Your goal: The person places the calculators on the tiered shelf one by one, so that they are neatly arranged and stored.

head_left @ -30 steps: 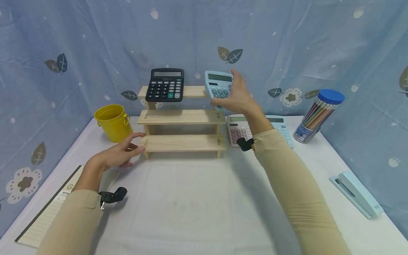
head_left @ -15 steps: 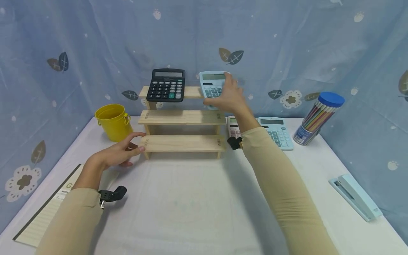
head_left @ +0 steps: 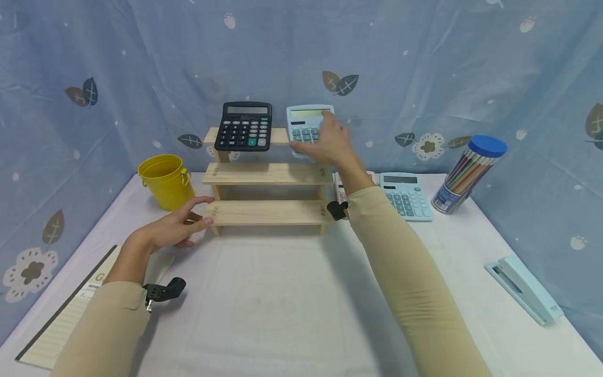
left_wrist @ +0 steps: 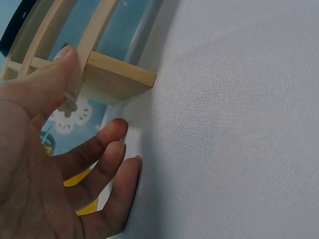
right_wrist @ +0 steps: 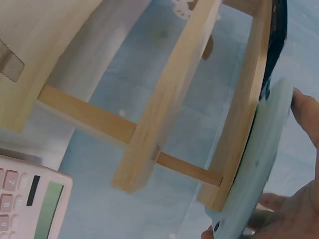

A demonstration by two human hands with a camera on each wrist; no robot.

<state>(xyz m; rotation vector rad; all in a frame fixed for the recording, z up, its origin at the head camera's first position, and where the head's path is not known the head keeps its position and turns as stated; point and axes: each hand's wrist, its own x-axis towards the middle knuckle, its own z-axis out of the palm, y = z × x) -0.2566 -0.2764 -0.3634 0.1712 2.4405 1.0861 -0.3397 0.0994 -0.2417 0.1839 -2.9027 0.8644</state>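
Observation:
In the head view a three-tier wooden shelf (head_left: 266, 212) stands at the back of the table. My left hand (head_left: 171, 228) pinches the left end of its lowest board between thumb and index finger; the other fingers stay loosely bent, off the wood. A light blue calculator (head_left: 306, 114) is at the right part of the top board, tilted back with its display up. My right hand (head_left: 330, 141) grips it by the right side, thumb across its lower front. From the right wrist view, the calculator (right_wrist: 259, 154) lies right along the top board's edge.
A black calculator (head_left: 244, 125) leans on the top board at left. Right of the shelf lie a pink calculator (right_wrist: 30, 194) and another light blue one (head_left: 406, 198). Around them are a pencil tub (head_left: 466, 175), a stapler (head_left: 525, 290), a yellow bucket (head_left: 167, 183) and a notebook (head_left: 61, 319).
My right hand has moved left along the top board with the light blue calculator, which now stands straighter. The left hand keeps its place on the shelf.

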